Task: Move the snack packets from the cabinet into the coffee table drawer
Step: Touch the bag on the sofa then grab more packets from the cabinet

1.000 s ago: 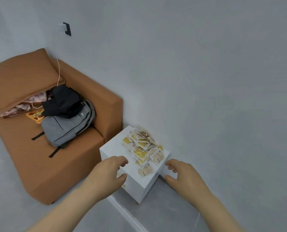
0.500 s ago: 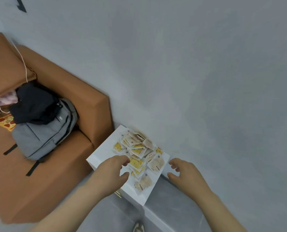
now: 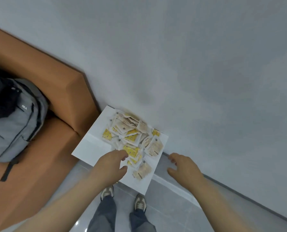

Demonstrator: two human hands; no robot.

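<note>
Several small yellow and beige snack packets (image 3: pixel 132 137) lie heaped on the flat top of a low white cabinet (image 3: pixel 91 148) that stands against the grey wall. My left hand (image 3: pixel 111 164) hovers over the near edge of the pile, fingers loosely curled, fingertips close to a yellow packet and holding nothing. My right hand (image 3: pixel 183 166) floats off the cabinet's right side above the floor, fingers loosely bent and empty. One beige packet (image 3: pixel 142 170) sits apart at the cabinet's near right corner.
A brown sofa (image 3: pixel 44 124) stands left of the cabinet with a grey backpack (image 3: pixel 14 121) and dark clothing on its seat. My two feet (image 3: pixel 122 198) stand on the glossy grey floor just in front of the cabinet. A skirting strip runs along the wall at right.
The view has tilted down and closer, so the cabinet top now shows from above. My left hand has reached a little further onto the packet pile; my right hand stays beside the cabinet.
</note>
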